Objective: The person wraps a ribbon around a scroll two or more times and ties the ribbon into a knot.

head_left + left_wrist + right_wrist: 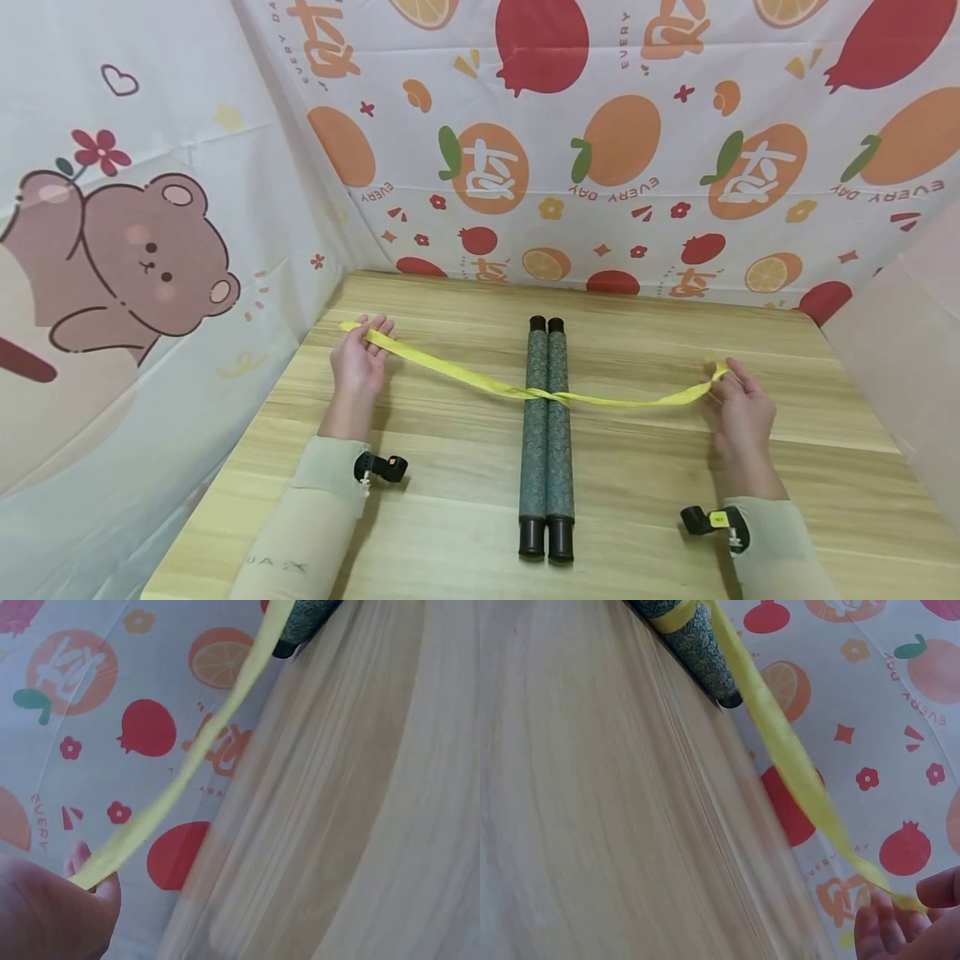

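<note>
Two dark green patterned rolls with black end caps, like a scroll [534, 467] rolled from both ends, lie side by side on the table. A yellow ribbon [450, 372] crosses over itself around their middle and stretches out to both sides. My left hand [360, 357] pinches the ribbon near its left end, with the other fingers loosely extended. On the right, my right hand [744, 412] pinches the other end between thumb and fingers. In the right wrist view the ribbon [791, 761] runs from the scroll down to the fingertips.
The light wooden table [450, 517] ends at a fruit-print cloth [555, 225] behind. A cloth with a bear print [150, 258] hangs along the left side. Small black cameras [382, 467] are strapped to both sleeves.
</note>
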{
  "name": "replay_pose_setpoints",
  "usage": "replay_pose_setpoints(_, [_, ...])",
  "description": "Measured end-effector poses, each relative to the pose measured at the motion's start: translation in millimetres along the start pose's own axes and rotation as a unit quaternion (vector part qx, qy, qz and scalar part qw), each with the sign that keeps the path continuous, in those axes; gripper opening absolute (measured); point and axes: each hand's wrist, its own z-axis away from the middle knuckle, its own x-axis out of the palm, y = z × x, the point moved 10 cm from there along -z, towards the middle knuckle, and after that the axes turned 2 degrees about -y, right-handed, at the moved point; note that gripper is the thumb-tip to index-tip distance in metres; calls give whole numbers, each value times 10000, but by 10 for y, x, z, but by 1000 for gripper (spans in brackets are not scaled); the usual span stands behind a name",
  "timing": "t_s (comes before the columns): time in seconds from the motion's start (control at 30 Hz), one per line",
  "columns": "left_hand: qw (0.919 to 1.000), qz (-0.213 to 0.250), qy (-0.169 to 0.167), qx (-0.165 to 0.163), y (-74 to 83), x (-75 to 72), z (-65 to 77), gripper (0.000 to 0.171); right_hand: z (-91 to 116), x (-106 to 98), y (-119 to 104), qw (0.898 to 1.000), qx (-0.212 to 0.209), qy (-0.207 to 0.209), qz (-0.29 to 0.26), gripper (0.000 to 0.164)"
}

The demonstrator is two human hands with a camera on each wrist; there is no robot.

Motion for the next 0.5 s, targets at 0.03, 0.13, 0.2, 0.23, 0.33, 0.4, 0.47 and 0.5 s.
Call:
replay_pose_setpoints(0.03, [10000,20,16,7,19,-14,-4,44,-6,-21,-10,10000,-18,67,8,52])
replay_pose_setpoints(0.13, [9999,82,72,9,79,-64,-19,46,-22,-90,-42,9997,-68,235,82,52])
replay_pose_setpoints(0.2, [9999,126,105,47,126,-95,-34,46,-37,-146,-60,9994,-46,342,52,52])
replay_pose_setpoints(0.23, [9998,147,112,85,152,-105,-38,47,-45,-177,-67,9992,-25,396,30,52])
replay_pose_setpoints(0.33, [9995,212,101,224,230,-134,-61,48,-65,-267,-103,9987,-17,517,11,51])
replay_pose_setpoints(0.4, [9993,215,98,304,277,-146,-71,50,-79,-329,-134,9982,-47,602,44,51])
replay_pose_setpoints(0.47, [9989,232,140,375,317,-166,-90,49,-84,-379,-156,9976,-62,682,38,51])
replay_pose_setpoints(0.5, [9986,187,173,454,343,-173,-97,47,-86,-400,-166,9973,-74,728,37,50])
